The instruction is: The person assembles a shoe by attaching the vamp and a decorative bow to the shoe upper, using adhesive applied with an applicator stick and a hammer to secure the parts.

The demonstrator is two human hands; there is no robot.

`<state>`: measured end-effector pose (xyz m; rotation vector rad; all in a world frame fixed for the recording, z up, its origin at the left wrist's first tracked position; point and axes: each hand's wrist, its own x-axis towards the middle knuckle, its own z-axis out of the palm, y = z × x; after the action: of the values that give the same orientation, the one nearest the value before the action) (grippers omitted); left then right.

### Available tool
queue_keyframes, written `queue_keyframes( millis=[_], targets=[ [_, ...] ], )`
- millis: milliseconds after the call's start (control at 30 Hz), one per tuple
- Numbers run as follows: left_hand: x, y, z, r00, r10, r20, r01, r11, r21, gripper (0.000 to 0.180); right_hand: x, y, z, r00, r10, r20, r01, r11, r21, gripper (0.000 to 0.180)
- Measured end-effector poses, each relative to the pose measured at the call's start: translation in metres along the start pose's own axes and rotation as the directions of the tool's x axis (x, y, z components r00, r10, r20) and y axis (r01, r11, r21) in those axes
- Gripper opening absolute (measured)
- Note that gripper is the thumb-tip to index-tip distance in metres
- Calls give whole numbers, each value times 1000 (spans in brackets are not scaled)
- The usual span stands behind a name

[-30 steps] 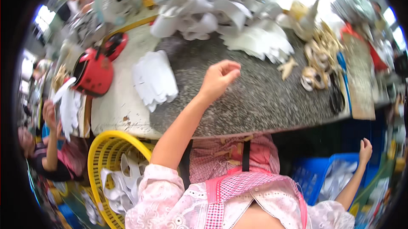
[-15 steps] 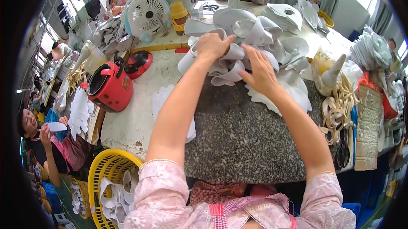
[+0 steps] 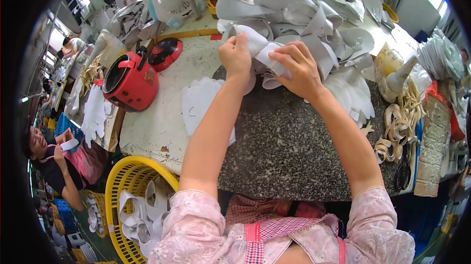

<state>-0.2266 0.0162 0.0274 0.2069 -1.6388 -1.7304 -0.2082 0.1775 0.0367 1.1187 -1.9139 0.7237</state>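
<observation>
Since the earlier frame both hands have drawn together on one white cut piece (image 3: pixel 267 54). The left hand (image 3: pixel 236 57) and right hand (image 3: pixel 300 68) pinch it closed-fingered, lifted off the pile of white pieces (image 3: pixel 314 14) just beyond, probably to separate it.
</observation>
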Motion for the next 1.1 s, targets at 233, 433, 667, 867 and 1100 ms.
queue_keyframes(
  millis=[233, 433, 667, 867, 1100],
  targets=[
    [33, -12, -12, 906, -291, -306, 256, 955, -150, 26, -9, -13, -2, 993, -116, 38, 117, 992, -47, 39],
    [100, 63, -170, 930, -56, -364, -69, 945, -320, 27, -49, -17, -2, 989, 12, 146, -15, 1000, 21, 47],
    [-66, 127, -91, 944, -294, 152, 331, 847, -417, 23, -4, -85, -29, 944, 271, 187, -320, 887, 333, 71],
    [-133, 125, -94, 828, -386, 408, 523, 793, -312, 33, -32, -110, -64, 946, 296, 133, -323, 898, 298, 41],
    [-161, 104, -104, 700, -111, 706, 140, 990, 17, 48, -84, -134, -84, 653, 622, 433, -561, 14, 828, 13]
  ],
)
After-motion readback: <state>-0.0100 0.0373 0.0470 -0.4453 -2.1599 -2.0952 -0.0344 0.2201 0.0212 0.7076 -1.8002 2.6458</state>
